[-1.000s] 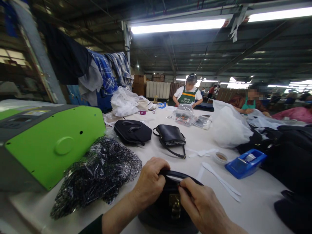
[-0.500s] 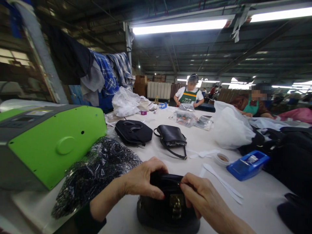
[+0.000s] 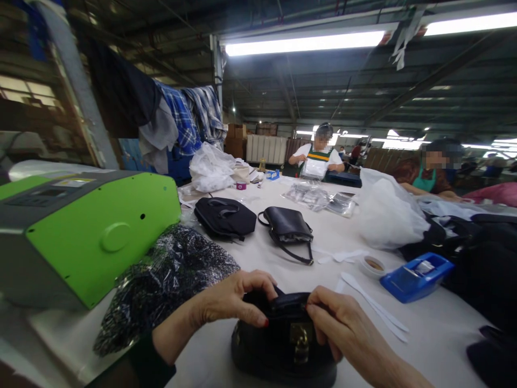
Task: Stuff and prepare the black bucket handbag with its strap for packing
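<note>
A black handbag [image 3: 266, 345] with a gold clasp [image 3: 300, 343] stands upright on the table right in front of me. My left hand [image 3: 238, 299] grips the left part of its top, thumb on the front and fingers over the upper edge. With thumb and fingers pinched, my right hand [image 3: 333, 318] holds the right end of the bag's top edge. What lies inside the bag is hidden. Farther back lie a black leather bag [image 3: 287, 222] with a strap and a flat black bag [image 3: 224, 218] with handles.
A green and grey machine [image 3: 109, 237] stands at left, beside crinkled black-and-white plastic wrap [image 3: 161, 280]. A blue tape dispenser [image 3: 416, 277], a tape roll [image 3: 372, 265] and white strips [image 3: 375, 307] lie at right. Two people work across the table [image 3: 335, 237], near a white plastic bag [image 3: 390, 213].
My left fingers have shifted slightly over the bag's top edge; both hands keep their hold. The view has turned a little left. Across the table, a person has raised a clear packet.
</note>
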Demonstrator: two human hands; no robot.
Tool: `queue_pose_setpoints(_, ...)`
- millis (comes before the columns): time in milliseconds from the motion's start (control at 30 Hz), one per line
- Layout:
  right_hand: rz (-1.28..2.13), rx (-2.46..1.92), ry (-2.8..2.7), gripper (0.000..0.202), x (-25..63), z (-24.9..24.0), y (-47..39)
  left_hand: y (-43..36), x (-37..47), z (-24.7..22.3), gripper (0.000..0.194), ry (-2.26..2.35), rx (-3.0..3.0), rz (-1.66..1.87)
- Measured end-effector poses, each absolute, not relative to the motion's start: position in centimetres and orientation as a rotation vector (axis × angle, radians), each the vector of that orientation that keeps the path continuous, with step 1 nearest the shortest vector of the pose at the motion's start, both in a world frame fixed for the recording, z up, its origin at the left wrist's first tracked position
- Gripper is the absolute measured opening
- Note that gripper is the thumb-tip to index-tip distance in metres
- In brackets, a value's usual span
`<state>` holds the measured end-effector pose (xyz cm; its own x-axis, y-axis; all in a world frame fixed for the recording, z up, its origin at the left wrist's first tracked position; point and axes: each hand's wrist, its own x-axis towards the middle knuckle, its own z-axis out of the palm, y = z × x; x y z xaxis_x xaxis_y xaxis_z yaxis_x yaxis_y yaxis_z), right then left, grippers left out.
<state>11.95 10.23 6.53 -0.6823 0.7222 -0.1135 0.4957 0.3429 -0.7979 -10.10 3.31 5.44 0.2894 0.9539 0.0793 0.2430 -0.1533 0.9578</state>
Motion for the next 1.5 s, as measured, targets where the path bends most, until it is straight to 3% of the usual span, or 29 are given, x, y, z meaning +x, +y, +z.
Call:
queue_pose_setpoints(300,1.234,-1.088,-2.370,0.022,11.9,6.8,10.2,3.2,-9.4,4.6,0.029,1.197,1.623,1.026)
queue_pose_setpoints(667,1.305,-1.099,-2.330,0.020,11.9,6.7,10.1,3.2,-9.2,4.9,0.027,1.046,1.468,1.015)
queue_pose_setpoints(1067,1.278,-1.076,-2.361,0.022,12.0,6.5,10.2,3.4,-7.3,3.2,0.015,1.149,1.320,1.384)
queue_pose_setpoints(1267,1.286,-1.061,-2.353,0.021,12.0,6.4,10.4,3.4,-7.7,3.3,0.017,1.154,1.301,1.366)
queue_pose_setpoints(1400,1.282,-1.079,-2.343,0.021,12.0,6.4,10.5,2.5,-8.0,4.0,0.037,1.259,1.601,1.240)
queue_pose_setpoints(1500,1.277,-1.076,-2.343,0.021,11.9,6.5,10.5,1.8,-7.7,4.3,0.033,1.402,1.760,1.262)
